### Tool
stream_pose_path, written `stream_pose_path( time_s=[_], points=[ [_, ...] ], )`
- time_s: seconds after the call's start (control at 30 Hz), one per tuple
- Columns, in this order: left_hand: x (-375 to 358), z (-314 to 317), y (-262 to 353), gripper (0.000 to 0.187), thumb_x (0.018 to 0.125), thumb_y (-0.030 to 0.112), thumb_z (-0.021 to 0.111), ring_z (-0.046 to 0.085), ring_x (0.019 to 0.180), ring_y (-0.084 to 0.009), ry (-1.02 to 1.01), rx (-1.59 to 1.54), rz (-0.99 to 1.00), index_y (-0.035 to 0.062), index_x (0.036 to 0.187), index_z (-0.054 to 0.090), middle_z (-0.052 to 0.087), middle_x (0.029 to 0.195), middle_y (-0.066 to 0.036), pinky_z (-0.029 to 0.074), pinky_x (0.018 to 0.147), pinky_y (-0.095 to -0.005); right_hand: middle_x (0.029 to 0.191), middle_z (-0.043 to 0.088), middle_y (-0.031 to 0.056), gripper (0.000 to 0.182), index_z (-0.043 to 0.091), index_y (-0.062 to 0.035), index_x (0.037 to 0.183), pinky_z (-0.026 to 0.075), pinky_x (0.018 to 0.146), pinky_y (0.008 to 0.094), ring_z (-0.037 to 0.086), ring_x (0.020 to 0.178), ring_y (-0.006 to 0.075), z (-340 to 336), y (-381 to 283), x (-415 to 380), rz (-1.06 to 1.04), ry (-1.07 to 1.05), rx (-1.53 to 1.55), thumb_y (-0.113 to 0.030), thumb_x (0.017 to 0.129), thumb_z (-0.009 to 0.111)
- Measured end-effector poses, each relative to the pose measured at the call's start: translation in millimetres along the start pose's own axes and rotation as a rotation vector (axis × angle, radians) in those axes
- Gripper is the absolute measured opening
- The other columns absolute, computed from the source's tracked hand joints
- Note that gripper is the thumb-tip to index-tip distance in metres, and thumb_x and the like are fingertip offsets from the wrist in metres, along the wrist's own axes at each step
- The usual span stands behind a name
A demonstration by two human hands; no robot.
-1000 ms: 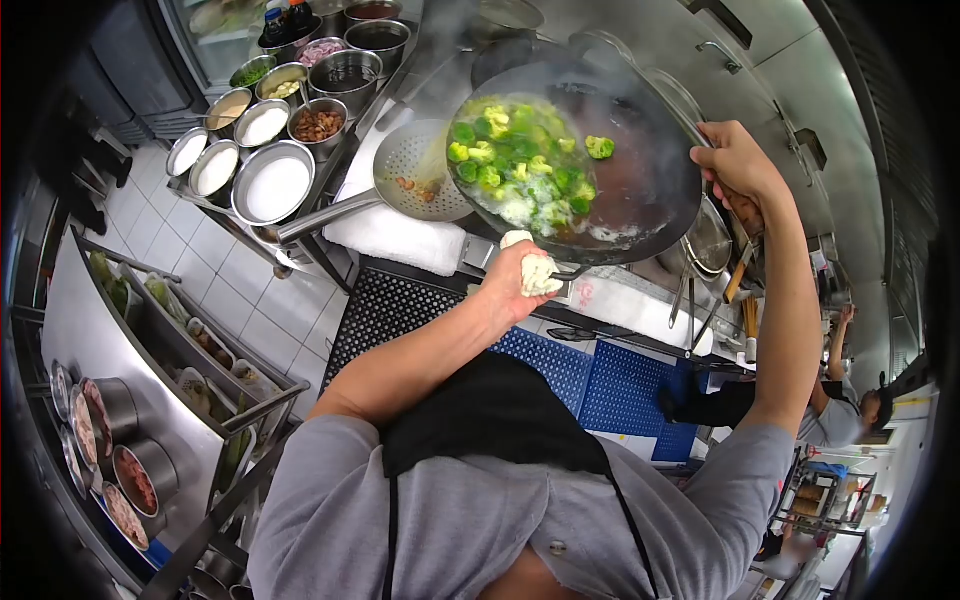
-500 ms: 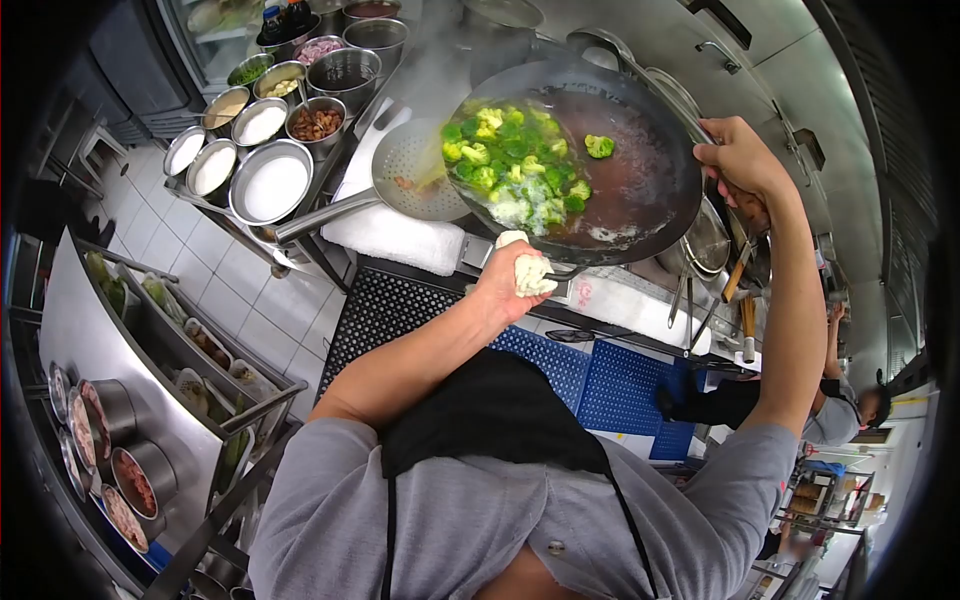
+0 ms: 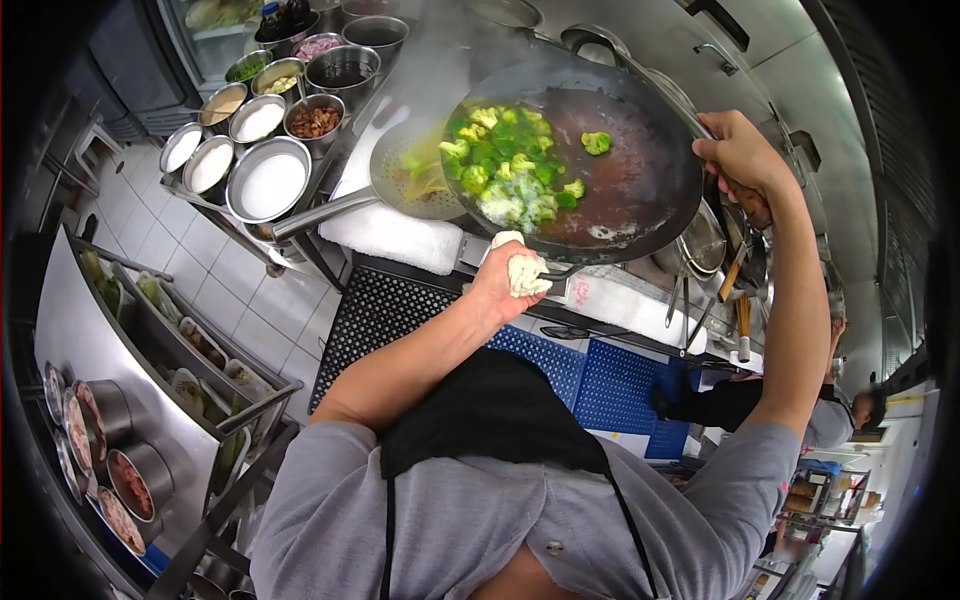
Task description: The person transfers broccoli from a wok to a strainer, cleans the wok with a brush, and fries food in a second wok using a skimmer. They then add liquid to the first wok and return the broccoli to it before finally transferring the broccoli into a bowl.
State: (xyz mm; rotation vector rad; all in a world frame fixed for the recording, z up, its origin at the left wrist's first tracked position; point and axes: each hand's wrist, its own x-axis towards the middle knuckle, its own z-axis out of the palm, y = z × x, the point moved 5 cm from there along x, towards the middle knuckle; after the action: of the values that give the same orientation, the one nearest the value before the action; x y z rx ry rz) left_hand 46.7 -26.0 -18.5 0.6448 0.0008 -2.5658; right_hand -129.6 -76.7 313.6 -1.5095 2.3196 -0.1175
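Note:
A black wok (image 3: 650, 228) with murky water and bright green broccoli florets (image 3: 510, 165) tilts toward a perforated strainer (image 3: 395, 180) on its left. Yellowish liquid runs over the lip into the strainer. My left hand (image 3: 500, 285) is closed on a folded pale cloth (image 3: 526, 276) at the wok's near loop handle. On the far right of the wok, my right hand (image 3: 742, 158) wraps round the long handle of a ladle (image 3: 597, 42), whose handle runs along the far rim. Steam blurs the far side.
Several steel pots of seasonings (image 3: 268, 180) stand at the left. A white towel (image 3: 400, 243) lies by the strainer's handle. Tools and a brush (image 3: 743, 325) hang at the right. Another person (image 3: 735, 402) stands farther right. Meat containers (image 3: 135, 480) sit at lower left.
Yellow-green liquid in the strainer has increased. The broccoli has shifted slightly within the wok. Both hands keep their holds, with the left moved slightly leftward.

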Motion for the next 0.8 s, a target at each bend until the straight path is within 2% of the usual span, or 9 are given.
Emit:
stream_pose_path(
  time_s=[0.1, 0.2, 0.4, 0.53, 0.57, 0.7, 0.8],
  points=[
    [-1.1, -1.1, 0.8, 0.009, 0.077, 0.022, 0.062, 0.061, 0.071, -0.0193, -0.008, 0.008, 0.001, 0.0142, 0.081, 0.06, 0.063, 0.077, -0.002, 0.051, 0.06, -0.0379, 0.06, 0.046, -0.002, 0.016, 0.06, -0.0041, 0.104, 0.035, 0.036, 0.0267, 0.044, 0.041, 0.0076, -0.7, -5.2, -4.4, 0.009, 0.007, 0.013, -0.009, 0.09, 0.055],
    [0.8, -5.2, 1.0, 0.009, 0.077, 0.022, 0.062, 0.061, 0.071, -0.0193, 0.003, 0.0, -0.022, 0.014, 0.081, 0.06, 0.064, 0.077, -0.003, 0.051, 0.06, -0.0379, 0.059, 0.047, 0.0013, 0.013, 0.056, 0.0031, 0.094, 0.039, 0.037, 0.0308, 0.048, 0.042, 0.0115, -2.8, -10.6, -4.3, -0.019, -0.011, 0.014, -0.008, 0.089, 0.058],
    [0.4, -9.4, 6.2, 0.01, 0.076, 0.022, 0.064, 0.061, 0.068, -0.0202, -0.086, -0.021, -0.023, 0.0129, 0.08, 0.063, 0.066, 0.079, -0.006, 0.049, 0.057, -0.0347, 0.059, 0.047, 0.0012, 0.012, 0.056, 0.0018, 0.092, 0.039, 0.037, 0.0305, 0.049, 0.043, 0.0116, -12.8, -20.7, 5.6, -0.078, -0.027, -0.06, -0.009, 0.088, 0.058],
    [-1.5, -9.7, 7.6, 0.009, 0.077, 0.023, 0.063, 0.06, 0.069, -0.0197, -0.101, 0.01, -0.045, 0.0142, 0.079, 0.062, 0.064, 0.077, -0.002, 0.048, 0.058, -0.0365, 0.062, 0.049, 0.0024, 0.026, 0.061, 0.001, 0.112, 0.041, 0.04, 0.0304, 0.05, 0.045, 0.0116, -15.9, -34.5, 7.6, -0.067, -0.043, -0.102, -0.01, 0.089, 0.058],
    [-1.5, -10.0, 7.4, 0.009, 0.077, 0.023, 0.064, 0.06, 0.069, -0.0196, -0.108, 0.008, -0.049, 0.0143, 0.079, 0.063, 0.064, 0.077, -0.002, 0.048, 0.058, -0.0364, 0.058, 0.048, 0.0001, 0.02, 0.06, -0.0007, 0.108, 0.039, 0.036, 0.0271, 0.047, 0.04, 0.0096, -13.8, -41.4, 3.6, -0.07, -0.014, -0.1, -0.008, 0.091, 0.053],
    [5.1, -14.7, 4.9, 0.008, 0.077, 0.023, 0.064, 0.06, 0.067, -0.0195, -0.179, -0.032, -0.062, 0.0148, 0.078, 0.063, 0.065, 0.077, -0.002, 0.048, 0.058, -0.0361, 0.058, 0.048, -0.0001, 0.026, 0.06, -0.0014, 0.114, 0.039, 0.035, 0.0275, 0.047, 0.04, 0.0098, -15.4, -48.6, 6.5, -0.081, -0.002, -0.124, -0.009, 0.09, 0.054],
    [5.4, -17.1, 4.1, 0.009, 0.076, 0.023, 0.065, 0.06, 0.066, -0.0195, -0.159, -0.019, -0.05, 0.015, 0.079, 0.064, 0.065, 0.078, -0.002, 0.047, 0.058, -0.0362, 0.058, 0.047, -0.0001, 0.03, 0.06, -0.0017, 0.119, 0.038, 0.035, 0.027, 0.047, 0.04, 0.0096, -16.8, -52.1, 9.5, -0.089, -0.009, -0.135, -0.009, 0.09, 0.055]
  ],
)
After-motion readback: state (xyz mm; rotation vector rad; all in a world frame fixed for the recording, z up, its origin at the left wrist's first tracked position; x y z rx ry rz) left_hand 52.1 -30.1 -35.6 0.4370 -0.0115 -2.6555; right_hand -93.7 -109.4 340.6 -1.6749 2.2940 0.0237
